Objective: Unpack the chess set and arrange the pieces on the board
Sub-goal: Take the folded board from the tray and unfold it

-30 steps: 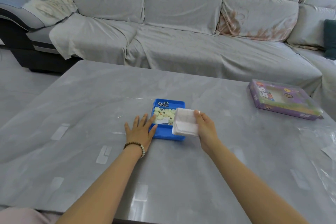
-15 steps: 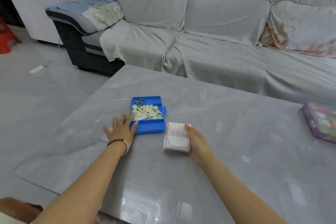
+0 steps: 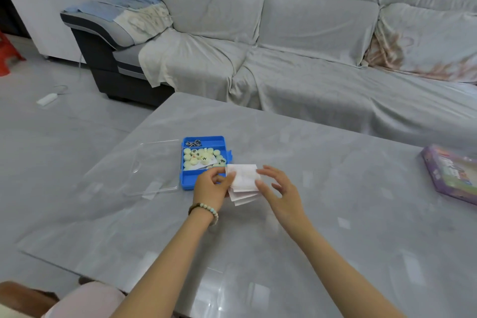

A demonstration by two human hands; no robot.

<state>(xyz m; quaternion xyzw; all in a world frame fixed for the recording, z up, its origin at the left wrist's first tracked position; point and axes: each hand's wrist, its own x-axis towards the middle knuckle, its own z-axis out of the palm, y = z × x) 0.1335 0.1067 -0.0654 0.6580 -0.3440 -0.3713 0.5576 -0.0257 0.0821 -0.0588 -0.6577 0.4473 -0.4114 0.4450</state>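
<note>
1. The grip of the left hand [image 3: 212, 185] is closed on the folded paper board [image 3: 244, 180]: thumb and fingertips pinch its left edge, and the loose lower folds fan out towards the near side.
2. The right hand [image 3: 282, 190] has no firm grip. Its fingers are spread and relaxed, the thumb tip is at the sheet's right edge and the forefinger is by its far right corner.
3. The paper board is white with faint reddish lines. No writing on it can be read.
4. The paper board is above the table [image 3: 335, 253], just right of the blue box [image 3: 189, 183], and overlaps the box's near right corner in this view.
5. The blue box is open and split into compartments.
   - The narrow far one holds a tangle of metal rings [image 3: 193, 142].
   - The middle one holds a heap of cream round chess pieces [image 3: 197, 159] lying on a white slip.
6. Some pieces carry dark characters. One mark looks like a cross, and the others are too small to read.
7. A clear lid [image 3: 152, 165] lies flat just left of the box.
8. A bead bracelet [image 3: 206, 210] is on the left wrist.
9. A purple game box [image 3: 451, 175] lies well apart at the right edge of the table. Its print is too blurred to read.
10. A sofa [image 3: 309, 59] draped in grey cloth stands beyond the far side of the table.
</note>
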